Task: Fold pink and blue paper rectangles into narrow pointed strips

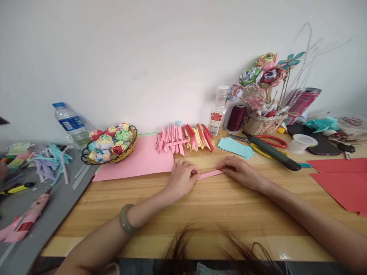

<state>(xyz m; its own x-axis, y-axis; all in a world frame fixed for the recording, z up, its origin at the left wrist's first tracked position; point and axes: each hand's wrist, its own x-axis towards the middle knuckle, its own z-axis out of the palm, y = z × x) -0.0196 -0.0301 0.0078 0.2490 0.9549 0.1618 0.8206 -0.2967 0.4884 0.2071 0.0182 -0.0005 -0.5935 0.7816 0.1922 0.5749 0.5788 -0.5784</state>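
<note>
together, left hand point(184, 176) and right hand point(240, 172) hold pink strip point(210, 174)

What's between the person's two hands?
A narrow pink paper strip, pinched between the left hand and the right hand; the head view shows it.

Your strip point(210, 175) is lt pink, bangle point(125, 220) grey-green, table point(183, 214) tan w/ wood grain; you've lt blue cards point(235, 148), red sheets point(344, 189), dk purple thread point(236, 118).

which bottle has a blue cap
The left bottle, beside the basket of paper flowers; the right bottle, by the thread spool, has a white cap.
</note>
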